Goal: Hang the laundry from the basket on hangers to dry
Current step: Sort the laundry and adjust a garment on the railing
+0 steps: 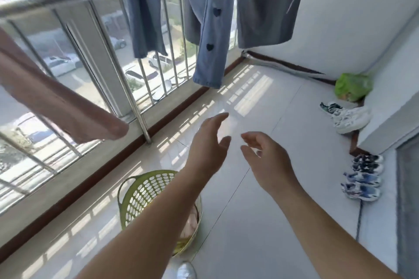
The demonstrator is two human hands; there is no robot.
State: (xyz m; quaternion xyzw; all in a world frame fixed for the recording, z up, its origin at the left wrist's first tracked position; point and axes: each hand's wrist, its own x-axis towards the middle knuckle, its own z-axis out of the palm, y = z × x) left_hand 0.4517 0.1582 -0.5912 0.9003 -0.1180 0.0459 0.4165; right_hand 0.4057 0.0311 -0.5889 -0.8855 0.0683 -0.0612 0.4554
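Sitting below both empty hands (pixel 238 145), the basket (pixel 136 195).

Green perforated basket (pixel 145 190); blue heart-dotted garment (pixel 210 29).

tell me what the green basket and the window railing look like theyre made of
Basket: looks like moulded plastic, yellow-green and smooth, its wall pierced with even oval holes and a loop handle formed in one piece.
Railing: looks like metal tubing, probably stainless steel, silver and polished, with bright highlights along the round bars.
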